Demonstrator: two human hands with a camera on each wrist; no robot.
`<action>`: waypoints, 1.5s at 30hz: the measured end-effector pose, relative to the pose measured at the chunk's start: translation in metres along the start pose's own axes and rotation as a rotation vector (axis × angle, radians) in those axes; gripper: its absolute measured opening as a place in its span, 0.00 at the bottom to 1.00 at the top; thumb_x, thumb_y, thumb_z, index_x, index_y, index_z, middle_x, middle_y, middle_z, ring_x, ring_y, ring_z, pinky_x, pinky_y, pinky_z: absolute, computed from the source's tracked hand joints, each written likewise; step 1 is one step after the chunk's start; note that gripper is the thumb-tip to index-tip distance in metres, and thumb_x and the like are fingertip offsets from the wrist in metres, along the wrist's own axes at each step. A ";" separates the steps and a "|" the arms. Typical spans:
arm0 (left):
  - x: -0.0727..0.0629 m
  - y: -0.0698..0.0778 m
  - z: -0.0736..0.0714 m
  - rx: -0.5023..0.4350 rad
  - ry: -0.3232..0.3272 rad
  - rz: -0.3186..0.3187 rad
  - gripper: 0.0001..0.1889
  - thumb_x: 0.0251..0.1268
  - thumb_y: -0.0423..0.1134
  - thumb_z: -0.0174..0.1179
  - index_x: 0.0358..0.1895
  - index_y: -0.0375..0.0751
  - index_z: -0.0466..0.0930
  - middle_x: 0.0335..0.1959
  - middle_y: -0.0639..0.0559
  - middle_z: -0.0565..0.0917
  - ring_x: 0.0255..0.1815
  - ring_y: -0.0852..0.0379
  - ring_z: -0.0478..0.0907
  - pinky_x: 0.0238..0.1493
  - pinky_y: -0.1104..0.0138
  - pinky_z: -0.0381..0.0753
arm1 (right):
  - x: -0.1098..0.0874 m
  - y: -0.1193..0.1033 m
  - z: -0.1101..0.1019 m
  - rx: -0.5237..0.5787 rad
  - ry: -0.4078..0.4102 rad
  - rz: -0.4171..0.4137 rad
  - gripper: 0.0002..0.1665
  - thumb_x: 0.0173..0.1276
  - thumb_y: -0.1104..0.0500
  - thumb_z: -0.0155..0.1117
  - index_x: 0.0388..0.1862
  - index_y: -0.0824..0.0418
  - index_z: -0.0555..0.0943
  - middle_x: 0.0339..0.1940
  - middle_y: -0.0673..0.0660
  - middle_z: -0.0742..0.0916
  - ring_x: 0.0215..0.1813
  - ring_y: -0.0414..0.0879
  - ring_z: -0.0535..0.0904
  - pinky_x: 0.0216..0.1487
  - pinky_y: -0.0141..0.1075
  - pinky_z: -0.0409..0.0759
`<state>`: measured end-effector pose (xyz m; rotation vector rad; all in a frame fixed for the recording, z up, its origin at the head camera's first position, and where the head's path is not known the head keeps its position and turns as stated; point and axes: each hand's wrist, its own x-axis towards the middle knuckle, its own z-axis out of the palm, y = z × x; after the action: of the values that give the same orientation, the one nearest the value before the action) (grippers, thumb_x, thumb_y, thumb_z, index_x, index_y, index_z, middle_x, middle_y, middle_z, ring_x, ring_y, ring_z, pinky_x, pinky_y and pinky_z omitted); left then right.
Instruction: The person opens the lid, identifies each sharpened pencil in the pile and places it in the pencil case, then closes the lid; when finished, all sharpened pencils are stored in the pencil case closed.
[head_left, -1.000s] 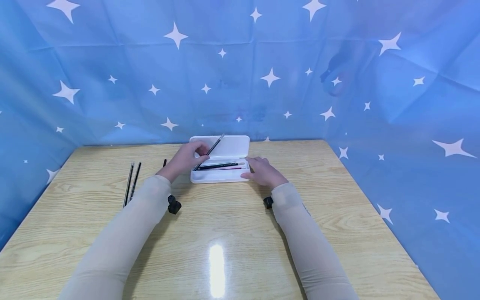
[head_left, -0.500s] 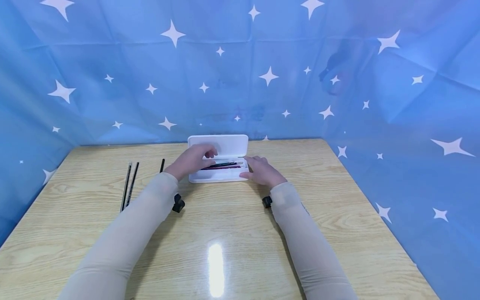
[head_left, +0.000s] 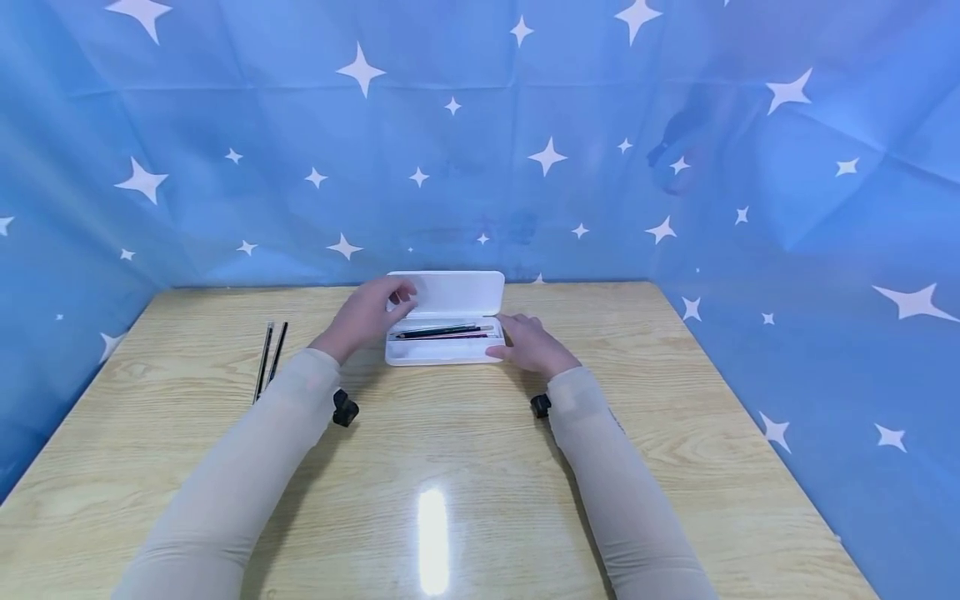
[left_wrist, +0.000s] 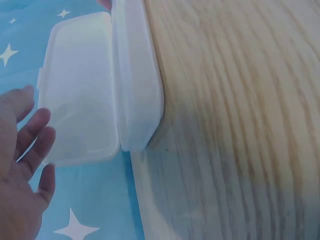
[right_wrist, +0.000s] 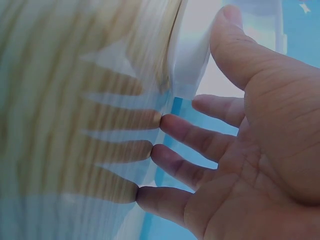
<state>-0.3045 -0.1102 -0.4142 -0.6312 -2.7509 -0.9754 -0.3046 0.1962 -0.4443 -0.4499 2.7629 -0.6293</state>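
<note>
A white pencil case (head_left: 446, 357) lies with its lid (head_left: 459, 293) raised at the back of the table. Several pencils (head_left: 442, 332) lie lengthwise inside it. My left hand (head_left: 366, 313) hovers over the case's left end, fingers loosely bent and holding nothing; in the left wrist view the lid stands just beyond those fingers. My right hand (head_left: 531, 345) is at the case's right end. Its thumb (right_wrist: 231, 20) lies along the case's edge, and the other fingertips rest on the table beside it.
Two dark pencils (head_left: 264, 360) lie side by side on the wooden table (head_left: 480, 467), left of the left forearm and partly covered by it. A blue star-patterned cloth (head_left: 480, 167) hangs right behind the table's back edge.
A dark pencil tilted in my left hand was lowered into the case and let go. That hand first reached right over the case, then drew back left. The right hand stayed put.
</note>
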 end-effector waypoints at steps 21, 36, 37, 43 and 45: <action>-0.002 -0.011 -0.014 0.092 0.072 -0.134 0.26 0.80 0.51 0.53 0.71 0.38 0.72 0.66 0.40 0.73 0.67 0.40 0.70 0.69 0.46 0.68 | 0.000 0.000 -0.002 -0.016 -0.001 -0.018 0.45 0.76 0.40 0.59 0.84 0.54 0.55 0.80 0.62 0.63 0.80 0.61 0.53 0.76 0.58 0.60; -0.006 -0.010 -0.016 -0.028 0.048 -0.094 0.13 0.82 0.42 0.50 0.50 0.35 0.76 0.47 0.41 0.76 0.48 0.45 0.73 0.51 0.53 0.76 | 0.001 0.002 0.000 -0.013 -0.023 -0.018 0.47 0.76 0.40 0.59 0.84 0.55 0.54 0.81 0.62 0.61 0.81 0.61 0.51 0.76 0.58 0.59; -0.007 -0.009 -0.017 -0.040 0.044 -0.100 0.12 0.82 0.42 0.51 0.46 0.35 0.76 0.44 0.42 0.76 0.45 0.46 0.73 0.47 0.54 0.76 | 0.001 0.002 0.000 -0.012 -0.027 -0.019 0.46 0.76 0.40 0.59 0.84 0.55 0.54 0.81 0.63 0.61 0.81 0.61 0.52 0.76 0.58 0.59; -0.014 -0.006 -0.018 -0.061 0.013 -0.140 0.14 0.80 0.47 0.54 0.37 0.40 0.72 0.32 0.45 0.74 0.31 0.48 0.69 0.34 0.58 0.69 | -0.001 0.006 -0.005 0.069 -0.039 -0.001 0.48 0.77 0.40 0.58 0.83 0.62 0.52 0.81 0.65 0.61 0.81 0.62 0.51 0.77 0.57 0.58; -0.015 -0.008 -0.016 -0.071 0.008 -0.146 0.15 0.78 0.47 0.56 0.37 0.40 0.71 0.32 0.46 0.75 0.31 0.49 0.70 0.34 0.59 0.70 | -0.002 0.009 -0.007 0.121 -0.043 0.006 0.49 0.78 0.40 0.57 0.83 0.64 0.50 0.80 0.65 0.63 0.81 0.61 0.53 0.77 0.56 0.58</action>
<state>-0.2943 -0.1309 -0.4100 -0.4396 -2.7990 -1.1069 -0.3073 0.2071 -0.4417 -0.4236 2.6667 -0.7718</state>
